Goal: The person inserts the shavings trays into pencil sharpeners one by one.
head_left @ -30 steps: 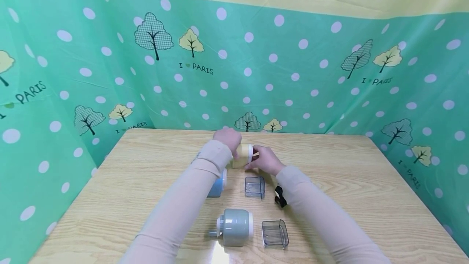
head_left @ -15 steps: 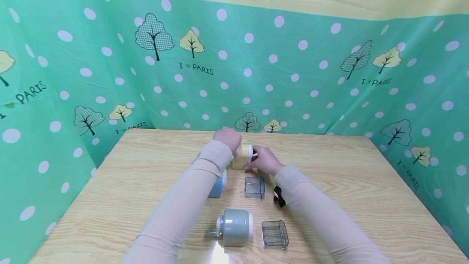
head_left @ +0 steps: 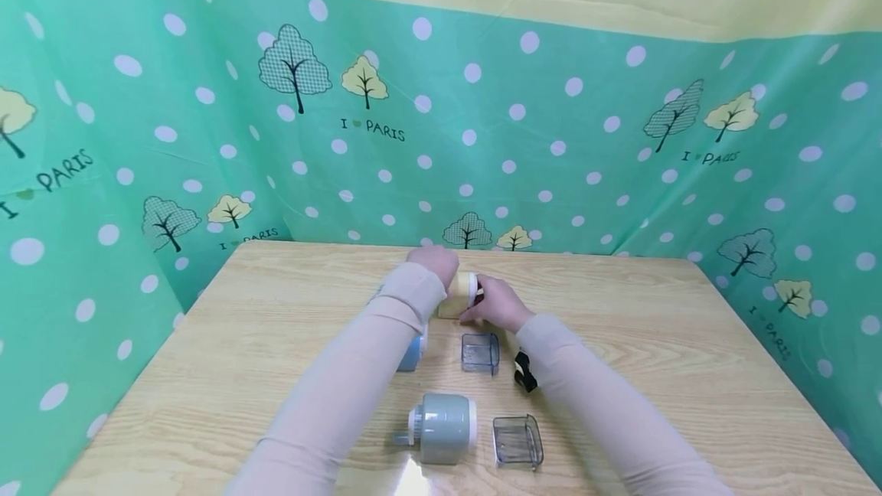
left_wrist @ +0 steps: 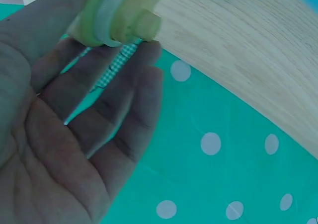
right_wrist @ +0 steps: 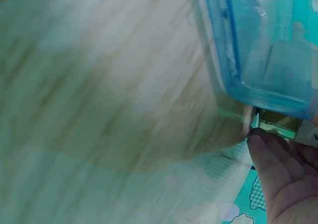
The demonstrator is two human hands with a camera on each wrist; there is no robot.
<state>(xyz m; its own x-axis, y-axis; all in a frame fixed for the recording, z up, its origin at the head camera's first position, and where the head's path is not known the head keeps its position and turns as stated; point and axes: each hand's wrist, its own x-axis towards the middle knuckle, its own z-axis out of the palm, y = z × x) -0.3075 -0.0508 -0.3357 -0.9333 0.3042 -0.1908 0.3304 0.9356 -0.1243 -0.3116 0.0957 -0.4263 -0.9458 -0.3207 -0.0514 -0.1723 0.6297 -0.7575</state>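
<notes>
At the far middle of the table, both hands are at a yellow pencil sharpener with a white front rim. My left hand holds it from the left; in the left wrist view the thumb lies along its body, and the fingers are behind it near the crank end. My right hand grips the white front end from the right, thumb low and a finger high. A yellowish clear part shows beside the right fingertips. The left arm partly hides a blue sharpener.
A grey-green crank sharpener lies nearer me, with a clear drawer to its right. Another clear bluish drawer sits just in front of the hands. A black object shows beside the right sleeve. A dotted green curtain hangs behind the table.
The left hand and forearm have shifted slightly to the right, and the whole head view has shifted a little. The right hand stays at the yellow sharpener's front.
</notes>
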